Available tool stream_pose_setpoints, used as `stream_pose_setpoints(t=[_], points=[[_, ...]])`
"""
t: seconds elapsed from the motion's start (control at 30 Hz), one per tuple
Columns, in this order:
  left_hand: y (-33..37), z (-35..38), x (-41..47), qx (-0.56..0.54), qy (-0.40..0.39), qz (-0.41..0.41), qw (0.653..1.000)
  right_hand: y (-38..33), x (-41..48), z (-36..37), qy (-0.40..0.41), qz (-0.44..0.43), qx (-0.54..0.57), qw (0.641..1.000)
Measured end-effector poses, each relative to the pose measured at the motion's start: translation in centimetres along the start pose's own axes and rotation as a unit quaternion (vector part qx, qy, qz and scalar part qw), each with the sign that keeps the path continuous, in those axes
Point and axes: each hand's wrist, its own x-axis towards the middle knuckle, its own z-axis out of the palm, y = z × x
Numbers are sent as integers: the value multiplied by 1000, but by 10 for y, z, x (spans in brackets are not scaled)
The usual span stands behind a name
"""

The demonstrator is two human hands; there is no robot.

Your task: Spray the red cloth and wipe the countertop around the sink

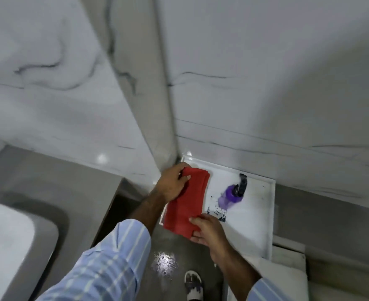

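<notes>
Holding the folded red cloth point(185, 199) at both ends, we've got our left hand point(172, 185) pinching the far end and our right hand point(209, 230) gripping the near one, over a white tray point(253, 216) where the purple spray bottle point(231, 195) lies. The sink point(7, 242) sits far left.

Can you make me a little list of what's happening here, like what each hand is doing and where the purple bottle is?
left hand: grips the far end of the red cloth
right hand: grips the near end of the cloth
cloth: folded, held over the left edge of the white tray
purple bottle: on the tray, dark sprayer on top, no hand touching it
sink: white, far left, away from the hands
floor: grey, with a wet shiny patch
foot: in a sandal, below the hands
</notes>
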Motion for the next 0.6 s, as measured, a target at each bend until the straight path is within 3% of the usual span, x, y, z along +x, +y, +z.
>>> stream_pose_setpoints(t=[0.17, 0.27, 0.33, 0.43, 0.6], points=[[4, 19, 29, 65, -28, -34, 997, -9, 13, -7, 26, -14, 26, 999], [4, 22, 29, 80, -100, -46, 991, -8, 10, -18, 89, -63, -117, 987], [7, 23, 19, 100, -94, -23, 990, -6, -2, -32, 150, -123, -255, 947], [10, 20, -3, 130, -57, 25, 990, -1, -26, -68, 222, -184, -429, 856], [28, 9, -41, 199, 20, 77, 977, -12, -65, -126, 312, -290, -465, 776]])
